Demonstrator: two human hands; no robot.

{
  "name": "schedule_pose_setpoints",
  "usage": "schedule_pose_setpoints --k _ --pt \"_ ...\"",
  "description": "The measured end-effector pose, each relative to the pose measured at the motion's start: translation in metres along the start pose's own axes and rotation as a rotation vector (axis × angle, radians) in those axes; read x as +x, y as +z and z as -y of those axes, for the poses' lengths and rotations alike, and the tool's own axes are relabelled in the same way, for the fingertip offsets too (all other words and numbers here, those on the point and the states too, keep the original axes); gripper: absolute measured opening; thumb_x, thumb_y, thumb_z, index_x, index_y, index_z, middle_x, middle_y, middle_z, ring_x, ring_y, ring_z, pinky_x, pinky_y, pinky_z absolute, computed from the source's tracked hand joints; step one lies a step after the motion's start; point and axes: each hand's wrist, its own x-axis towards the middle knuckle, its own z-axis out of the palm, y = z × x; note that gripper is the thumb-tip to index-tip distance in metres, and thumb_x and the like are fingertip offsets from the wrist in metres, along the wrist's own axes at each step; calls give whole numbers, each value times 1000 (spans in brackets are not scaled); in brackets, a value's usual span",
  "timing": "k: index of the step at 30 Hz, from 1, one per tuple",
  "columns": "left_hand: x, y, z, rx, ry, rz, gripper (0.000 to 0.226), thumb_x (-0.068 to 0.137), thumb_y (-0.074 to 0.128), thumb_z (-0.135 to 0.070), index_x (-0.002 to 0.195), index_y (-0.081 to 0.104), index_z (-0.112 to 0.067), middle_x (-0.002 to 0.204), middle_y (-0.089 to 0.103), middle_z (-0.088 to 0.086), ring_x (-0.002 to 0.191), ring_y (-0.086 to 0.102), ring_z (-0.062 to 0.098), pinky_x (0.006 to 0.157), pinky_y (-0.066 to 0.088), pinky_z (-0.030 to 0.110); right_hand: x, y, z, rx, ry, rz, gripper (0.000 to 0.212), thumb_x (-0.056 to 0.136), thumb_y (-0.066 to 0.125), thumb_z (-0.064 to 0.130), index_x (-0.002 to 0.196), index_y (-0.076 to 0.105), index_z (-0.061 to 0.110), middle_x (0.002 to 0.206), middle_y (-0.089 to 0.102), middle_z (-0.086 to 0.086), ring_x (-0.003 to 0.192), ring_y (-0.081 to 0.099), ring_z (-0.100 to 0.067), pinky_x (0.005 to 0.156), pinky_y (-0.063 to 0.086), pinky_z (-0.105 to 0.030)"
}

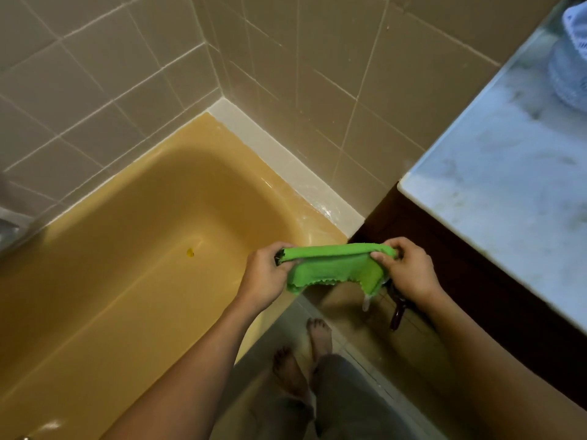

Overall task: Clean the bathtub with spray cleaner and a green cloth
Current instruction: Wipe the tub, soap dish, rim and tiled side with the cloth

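A green cloth point(333, 265) is stretched between my two hands above the near rim of the yellow bathtub point(127, 249). My left hand point(263, 274) pinches its left end. My right hand point(409, 268) pinches its right end. The cloth is folded over, with a scalloped lower edge hanging down and water dripping from its right corner. A small yellow spot point(190, 252) lies on the tub floor. No spray cleaner bottle is in view.
Beige tiled walls point(127, 74) meet at the tub's far corner, with a white ledge point(279, 160) along the right side. A marble counter point(508, 185) on a dark cabinet point(460, 265) stands at right. My bare feet point(305, 354) are on the tiled floor.
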Motion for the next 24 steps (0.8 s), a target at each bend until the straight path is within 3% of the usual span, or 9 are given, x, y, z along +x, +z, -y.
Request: schedule_pose_setpoints --k 3,5,7,11,15,18,21,24 --pt "25 26 8 -85 -62 -25 30 88 78 -8 88 69 -37 91 74 -1 88 70 18 77 56 29 16 15 -16 144 184 -116 23 86 81 28 104 72 19 84 66 8 87 67 -16 73 54 -31" --pt "43 43 15 -115 -102 -57 33 88 78 -5 87 68 -36 89 74 -3 86 69 19 77 56 28 26 27 -25 209 259 -175 22 85 82 29 103 73 20 82 68 9 85 69 -13 81 60 -37" --pt "62 57 24 -144 -128 -86 27 89 76 -4 88 70 -30 86 74 -4 83 68 19 75 55 26 40 41 -33 261 291 -210 22 85 82 30 104 75 21 82 70 10 83 69 -9 84 61 -38" --pt "103 71 47 -106 -122 -128 9 92 75 -14 91 71 -22 88 74 -1 88 70 23 79 56 38 72 71 -47 312 337 -221 27 86 80 36 109 75 24 91 74 8 91 71 -12 89 60 -42" --pt "143 73 63 -42 -82 -149 13 92 76 -19 98 68 -27 89 68 -16 87 67 12 75 53 26 100 95 -56 311 379 -228 29 89 77 37 112 74 20 95 74 1 91 70 -17 91 58 -44" --pt "164 76 75 74 -62 -99 12 93 75 -16 102 69 -20 82 63 -18 76 60 -1 61 42 12 112 110 -61 341 420 -238 31 91 75 35 118 71 19 100 74 0 91 71 -18 88 59 -45" --pt "175 80 89 133 -79 -68 11 94 74 -16 104 71 -14 81 65 -12 78 65 14 66 44 21 114 128 -65 241 356 -295 30 94 69 21 124 68 19 106 72 -7 98 69 -25 89 58 -47" --pt "179 82 101 150 -69 -68 12 92 76 -17 103 71 -14 79 65 -13 77 63 15 67 43 22 107 142 -57 -31 241 -366 40 94 63 17 133 60 21 124 60 -9 111 61 -30 94 54 -45"
